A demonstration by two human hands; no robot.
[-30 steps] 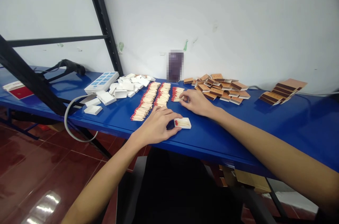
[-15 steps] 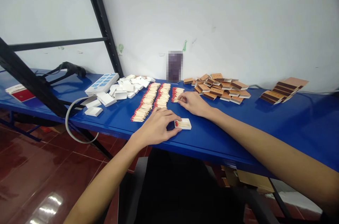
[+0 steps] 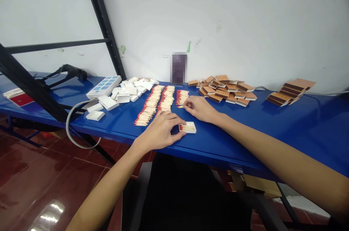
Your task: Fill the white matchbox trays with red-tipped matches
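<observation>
My left hand [image 3: 163, 129] grips the left end of a small white tray [image 3: 193, 130] between thumb and fingers; red-headed matches lie inside it. My right hand [image 3: 200, 109] is closed in a pinch at the ends of one or more matches [image 3: 180, 106], at the near end of a short row of matches [image 3: 182, 97]. Two longer rows of matches, a left row [image 3: 151, 106] and a middle row [image 3: 167, 98], lie beyond and beside my left hand, which partly hides the middle one.
White trays [image 3: 129, 90] are heaped at the back left beside a white power strip [image 3: 105, 87]. Orange-brown matchbox sleeves [image 3: 223, 91] lie in a pile right of the matches, with more sleeves [image 3: 290, 92] farther right. A black metal frame [image 3: 105, 23] rises at the left.
My right hand has shifted slightly toward me, and a match now shows apart at its fingertips, just below the short row. My left hand keeps hold of the tray.
</observation>
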